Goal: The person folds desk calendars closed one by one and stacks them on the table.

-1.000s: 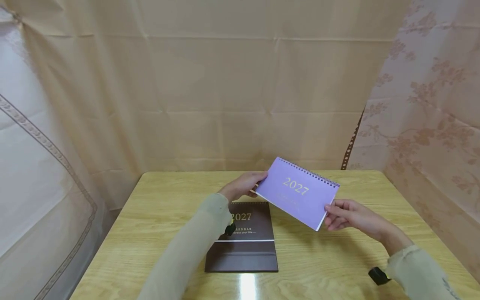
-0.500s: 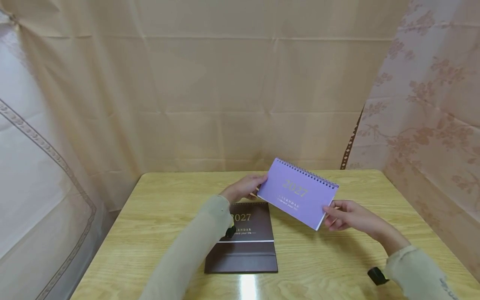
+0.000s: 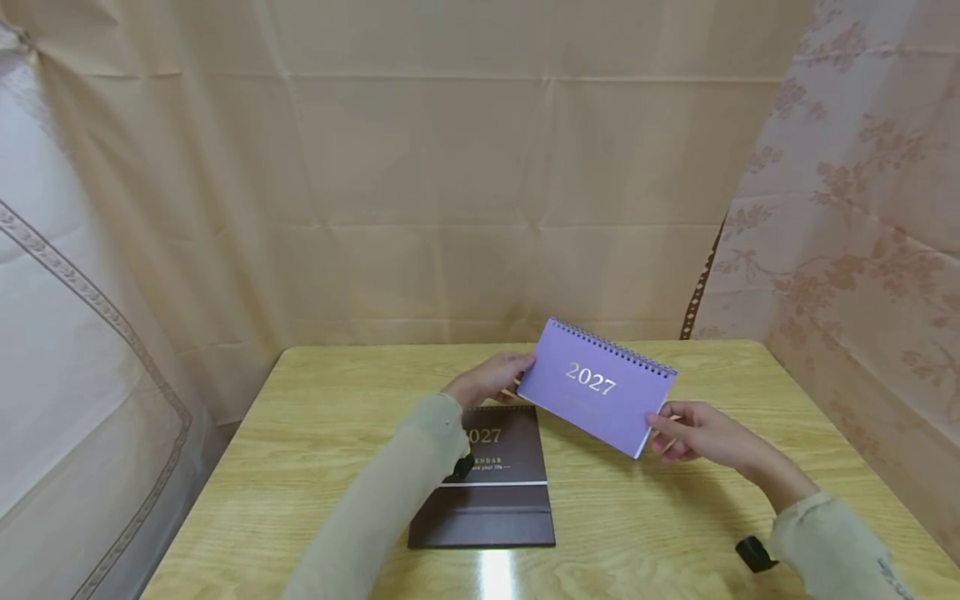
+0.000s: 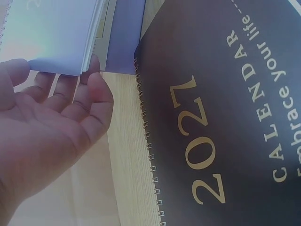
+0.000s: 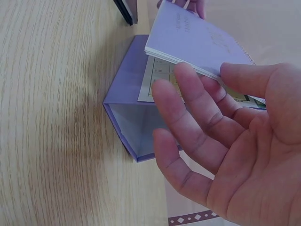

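Note:
A purple spiral-bound 2027 desk calendar point(image 3: 600, 408) slants right of centre in the head view. My left hand point(image 3: 493, 375) pinches its left edge, thumb on the cover and fingers behind. At the lower right edge, my right hand point(image 3: 701, 429) pinches it between thumb and fingers. The right wrist view shows the purple cover and some pages point(image 5: 188, 37) raised off a printed page point(image 5: 157, 77). Beneath is the folded purple stand point(image 5: 126, 84), hollow at its side, on the table. A dark brown 2027 calendar point(image 3: 495, 525) lies nearer, partly covered by my left sleeve.
The wooden table point(image 3: 630, 533) ends at a beige curtain point(image 3: 450, 208) behind. Patterned cloth point(image 3: 862, 208) hangs on the right, and white cloth point(image 3: 67, 350) on the left. A black wrist device point(image 3: 756, 553) sits by the right cuff.
The left side of the purple cover has dropped slightly, with my left hand following down. Light on its gold lettering has shifted. The right hand keeps its grip, and the brown calendar is still.

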A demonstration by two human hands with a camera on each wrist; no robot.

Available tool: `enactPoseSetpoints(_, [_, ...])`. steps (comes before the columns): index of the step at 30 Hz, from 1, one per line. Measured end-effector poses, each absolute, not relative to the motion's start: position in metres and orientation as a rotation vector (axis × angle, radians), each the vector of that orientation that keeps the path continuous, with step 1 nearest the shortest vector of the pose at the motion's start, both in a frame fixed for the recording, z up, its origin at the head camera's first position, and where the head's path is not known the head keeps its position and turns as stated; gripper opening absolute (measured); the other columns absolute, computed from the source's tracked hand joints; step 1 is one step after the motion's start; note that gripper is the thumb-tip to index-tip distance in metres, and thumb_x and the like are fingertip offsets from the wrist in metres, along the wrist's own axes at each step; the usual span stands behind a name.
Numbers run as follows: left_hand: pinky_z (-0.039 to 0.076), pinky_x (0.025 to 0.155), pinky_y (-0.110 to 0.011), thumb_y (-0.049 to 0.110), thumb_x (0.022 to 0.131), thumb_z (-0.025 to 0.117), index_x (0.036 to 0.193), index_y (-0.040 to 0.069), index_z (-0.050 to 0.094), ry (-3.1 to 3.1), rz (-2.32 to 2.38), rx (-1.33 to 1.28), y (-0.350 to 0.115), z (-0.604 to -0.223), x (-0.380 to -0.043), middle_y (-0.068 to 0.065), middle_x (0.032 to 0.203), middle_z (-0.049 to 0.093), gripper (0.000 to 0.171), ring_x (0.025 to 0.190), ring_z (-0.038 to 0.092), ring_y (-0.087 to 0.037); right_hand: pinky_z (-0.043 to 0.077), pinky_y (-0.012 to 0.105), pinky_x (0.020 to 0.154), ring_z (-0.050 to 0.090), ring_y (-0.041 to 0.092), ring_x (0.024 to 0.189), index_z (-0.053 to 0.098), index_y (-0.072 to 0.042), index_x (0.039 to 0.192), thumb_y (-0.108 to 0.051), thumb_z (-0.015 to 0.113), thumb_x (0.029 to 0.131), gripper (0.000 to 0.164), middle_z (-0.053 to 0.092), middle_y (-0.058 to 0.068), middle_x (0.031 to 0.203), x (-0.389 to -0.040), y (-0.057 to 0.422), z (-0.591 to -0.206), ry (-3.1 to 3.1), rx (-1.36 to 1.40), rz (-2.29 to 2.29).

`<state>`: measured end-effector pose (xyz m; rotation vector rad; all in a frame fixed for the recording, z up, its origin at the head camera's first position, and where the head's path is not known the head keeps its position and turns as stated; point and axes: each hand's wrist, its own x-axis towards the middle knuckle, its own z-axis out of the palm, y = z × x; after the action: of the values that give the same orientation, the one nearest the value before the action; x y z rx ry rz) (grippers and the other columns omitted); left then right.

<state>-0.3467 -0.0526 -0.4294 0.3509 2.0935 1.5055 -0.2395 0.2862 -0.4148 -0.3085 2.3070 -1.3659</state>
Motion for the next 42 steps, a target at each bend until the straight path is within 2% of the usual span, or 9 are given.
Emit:
enactPoseSetpoints(6, [0.052,0.093,-0.05,0.041,0.11,0.041,0.137,0.001,0.056,2.08,1.515,0.33,-0.053,-0.429,-0.345,-0.011,0.113,0.066,0.05,0.095,0.063,-0.022,0.055,0.037,0.068,0.07,0.034,0.085,0.058,0.005,0.109,-0.032,0.051,0.108,0.038,0.07,0.017,0.095,-0.239,0.287,-0.416,2.302,-0.287,-1.357])
enactPoseSetpoints(13, [0.053,0.09,-0.047,0.043,0.109,0.043,0.133,0.001,0.056,2.089,1.528,0.29,-0.053,-0.432,-0.346,-0.012,0.116,0.064,0.05,0.098,0.064,-0.024,0.055,0.044,0.069,0.068,0.034,0.085,0.057,0.004,0.11,-0.034,0.048,0.109,0.039,0.068,0.016,0.096,-0.238,0.288,-0.418,2.286,-0.262,-1.352])
enactPoseSetpoints(19, [0.053,0.093,-0.048,0.043,0.108,0.044,0.131,0.002,0.057,2.112,1.504,0.281,-0.053,-0.433,-0.346,-0.013,0.123,0.062,0.048,0.108,0.064,-0.031,0.056,0.043,0.068,0.068,0.034,0.085,0.056,0.004,0.112,-0.034,0.049,0.109,0.039,0.068,0.016,0.096,-0.239,0.289,-0.419,2.291,-0.249,-1.348])
enactPoseSetpoints(26, [0.049,0.1,-0.053,0.046,0.109,0.04,0.139,0.002,0.052,2.129,1.472,0.303,-0.054,-0.431,-0.344,-0.016,0.132,0.059,0.054,0.12,0.061,-0.037,0.056,0.046,0.072,0.068,0.034,0.086,0.056,0.005,0.114,-0.034,0.05,0.108,0.04,0.068,0.016,0.096,-0.238,0.287,-0.417,2.31,-0.237,-1.327])
enactPoseSetpoints(42, [0.043,0.105,-0.055,0.047,0.11,0.035,0.153,0.003,0.037,2.103,1.417,0.35,-0.055,-0.421,-0.338,-0.02,0.144,0.053,0.062,0.129,0.054,-0.041,0.056,0.046,0.073,0.069,0.033,0.087,0.057,0.007,0.117,-0.033,0.051,0.108,0.042,0.069,0.014,0.096,-0.237,0.286,-0.414,2.333,-0.206,-1.287])
